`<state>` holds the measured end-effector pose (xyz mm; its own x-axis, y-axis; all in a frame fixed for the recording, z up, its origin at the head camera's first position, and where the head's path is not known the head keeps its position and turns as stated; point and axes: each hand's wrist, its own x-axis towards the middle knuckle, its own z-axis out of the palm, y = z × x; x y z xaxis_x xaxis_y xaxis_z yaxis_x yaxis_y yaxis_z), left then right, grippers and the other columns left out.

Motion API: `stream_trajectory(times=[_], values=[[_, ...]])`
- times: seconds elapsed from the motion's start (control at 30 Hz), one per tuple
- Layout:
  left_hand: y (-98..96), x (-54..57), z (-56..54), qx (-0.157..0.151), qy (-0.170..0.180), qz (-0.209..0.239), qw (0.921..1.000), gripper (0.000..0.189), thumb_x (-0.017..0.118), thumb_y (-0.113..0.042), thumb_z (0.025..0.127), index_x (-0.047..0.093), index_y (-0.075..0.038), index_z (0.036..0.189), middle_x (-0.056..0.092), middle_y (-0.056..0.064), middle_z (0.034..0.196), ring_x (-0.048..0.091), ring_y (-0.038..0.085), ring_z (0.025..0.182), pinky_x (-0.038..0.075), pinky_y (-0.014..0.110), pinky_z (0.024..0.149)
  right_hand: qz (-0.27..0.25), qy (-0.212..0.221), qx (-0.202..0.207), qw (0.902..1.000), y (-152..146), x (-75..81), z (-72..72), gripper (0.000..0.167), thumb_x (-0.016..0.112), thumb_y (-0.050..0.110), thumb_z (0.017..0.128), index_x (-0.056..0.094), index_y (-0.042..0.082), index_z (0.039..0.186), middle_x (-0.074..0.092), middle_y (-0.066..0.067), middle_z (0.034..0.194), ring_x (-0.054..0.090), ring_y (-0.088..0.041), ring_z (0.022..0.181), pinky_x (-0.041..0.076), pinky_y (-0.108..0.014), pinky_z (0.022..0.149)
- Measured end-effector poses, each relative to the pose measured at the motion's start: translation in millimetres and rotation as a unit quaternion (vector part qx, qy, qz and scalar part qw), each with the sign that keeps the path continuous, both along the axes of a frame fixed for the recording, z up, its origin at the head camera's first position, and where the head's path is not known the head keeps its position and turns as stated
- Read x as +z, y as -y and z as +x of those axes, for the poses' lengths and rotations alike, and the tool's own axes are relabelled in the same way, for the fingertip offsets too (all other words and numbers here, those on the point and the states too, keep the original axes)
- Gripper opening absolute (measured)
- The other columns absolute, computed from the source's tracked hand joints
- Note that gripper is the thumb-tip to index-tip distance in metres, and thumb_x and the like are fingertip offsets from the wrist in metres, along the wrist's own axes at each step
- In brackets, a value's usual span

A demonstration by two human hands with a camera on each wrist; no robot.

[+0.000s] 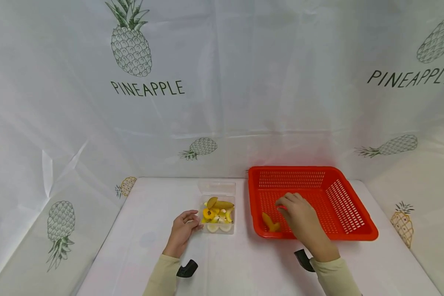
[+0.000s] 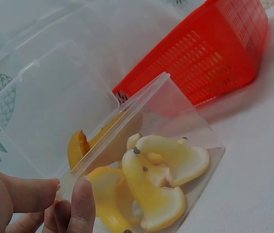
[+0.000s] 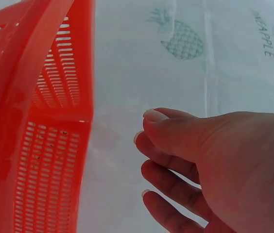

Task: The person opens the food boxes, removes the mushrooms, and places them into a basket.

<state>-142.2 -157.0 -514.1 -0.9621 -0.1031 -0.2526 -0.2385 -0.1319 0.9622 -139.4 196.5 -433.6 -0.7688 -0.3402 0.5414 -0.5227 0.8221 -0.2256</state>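
A small clear plastic box (image 1: 227, 228) holds several yellow pieces. In the left wrist view, some pieces look like small bananas (image 2: 151, 199) with dark tips. My left hand (image 1: 185, 231) is at the box's left side, its fingertips at the wall near the rim; whether they press on it is hard to tell. Over the red basket (image 1: 311, 236) hovers my right hand (image 1: 299, 216), fingers loosely bent and nothing visible between them. The right wrist view shows those fingers (image 3: 168, 174) apart from the basket wall. A yellow-orange, curved piece (image 1: 270, 223) lies in the basket's near left corner.
The box's clear lid (image 1: 217, 188) stands raised at the back. The white-covered table (image 1: 229, 263) meets a pineapple-printed sheet (image 1: 222, 102) behind and at the sides. Box and basket stand side by side with a narrow gap. Black wrist mounts (image 1: 187, 269) sit beside both sleeves.
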Motion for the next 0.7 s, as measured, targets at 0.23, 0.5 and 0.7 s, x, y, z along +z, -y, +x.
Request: stream_trajectory(times=[0.23, 0.5, 0.7], values=[[-0.1, 1.7, 1.5, -0.001, 0.001, -0.003, 1.0000, 0.039, 0.059, 0.007, 0.103, 0.049, 0.014, 0.140, 0.057, 0.010, 0.104, 0.062, 0.017, 0.085, 0.065, 0.029, 0.083, -0.007, 0.003, 0.022, 0.9997, 11, -4.2, 3.0, 0.029, 0.094, -0.006, 0.071, 0.077, 0.008, 0.090, 0.069, 0.001, 0.090, 0.061, -0.019, 0.084, 0.061, -0.034, 0.070], [-1.0, 1.1, 1.5, 0.004, -0.001, 0.011, 0.9999, 0.038, 0.059, 0.008, 0.103, 0.049, 0.015, 0.139, 0.056, 0.012, 0.105, 0.062, 0.016, 0.084, 0.065, 0.028, 0.082, -0.005, 0.002, 0.065, 0.9978, 44, -11.6, 4.6, 0.029, 0.093, -0.005, 0.074, 0.076, 0.007, 0.094, 0.070, 0.001, 0.093, 0.063, -0.019, 0.088, 0.062, -0.034, 0.075], [-2.0, 1.6, 1.9, 0.006, 0.000, 0.019, 0.9998, 0.037, 0.059, 0.008, 0.103, 0.050, 0.015, 0.138, 0.056, 0.012, 0.104, 0.061, 0.017, 0.084, 0.065, 0.028, 0.081, 0.004, 0.025, 0.085, 0.9961, 76, -15.8, 3.8, 0.032, 0.093, -0.002, 0.076, 0.077, 0.009, 0.102, 0.073, 0.000, 0.099, 0.066, -0.020, 0.092, 0.063, -0.032, 0.079]])
